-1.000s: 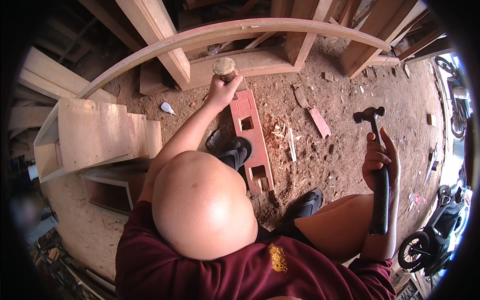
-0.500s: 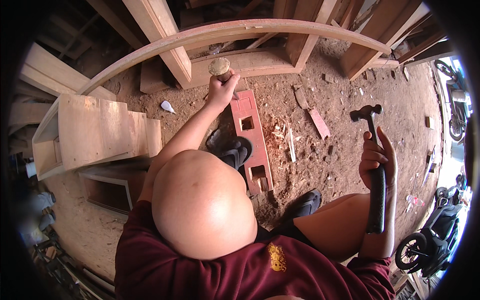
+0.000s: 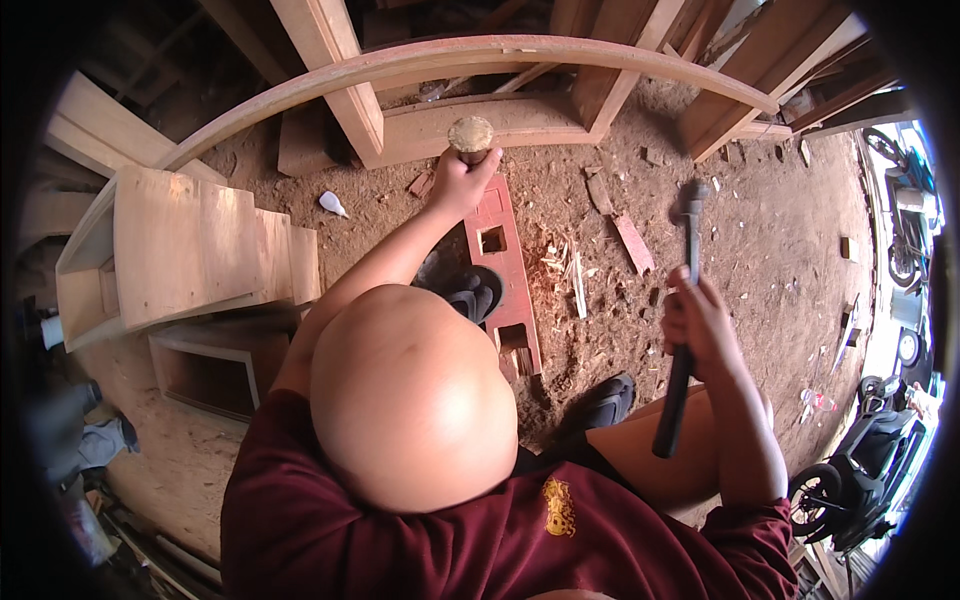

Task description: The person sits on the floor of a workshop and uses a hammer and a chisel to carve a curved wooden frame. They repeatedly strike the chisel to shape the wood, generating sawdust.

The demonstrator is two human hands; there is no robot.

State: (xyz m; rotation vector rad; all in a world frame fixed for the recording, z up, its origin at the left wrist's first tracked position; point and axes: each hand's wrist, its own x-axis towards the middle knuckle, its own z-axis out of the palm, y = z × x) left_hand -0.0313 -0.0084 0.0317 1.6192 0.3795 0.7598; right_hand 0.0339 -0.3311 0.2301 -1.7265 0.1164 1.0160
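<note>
Gripping tool (image 3: 470, 133) in L hand (image 3: 462, 188), fist closed round shaft, thumb out just below the round top, over far end of red beam (image 3: 517, 285). Can't see tip, so can't tell if touching wood. Holding hammer (image 3: 692, 245) in R hand (image 3: 700, 325), fingers wrapped approx. mid-handle, head up, well apart from tool. Find beam on dirt floor (image 3: 740, 280), just beside L sandal (image 3: 480, 298), w/ square holes cut in it.

Main risk: bashing thumb or knuckles, from a glancing blow off that small top. Could skid tip across beam too, given a bad angle, or split wood nr a hole w/ too hard a hit. Might rock beam, w/ loose, uneven dirt below and no clamp in view. Poss. toe injury from a slip, w/ foot so close.

Around: just R of beam, shavings (image 3: 558, 262), then red offcut (image 3: 632, 243); poss. unsteady footing. Past L hand, curved rail (image 3: 520, 47) arching across; could block a fwd reach, but can't judge height. Off L, wooden cabinet (image 3: 190, 255) and small white bottle (image 3: 333, 204). Blocking view low L: bare knee (image 3: 415, 400). Far R: parked motorbike (image 3: 850, 500), well clear of hammer.
</note>
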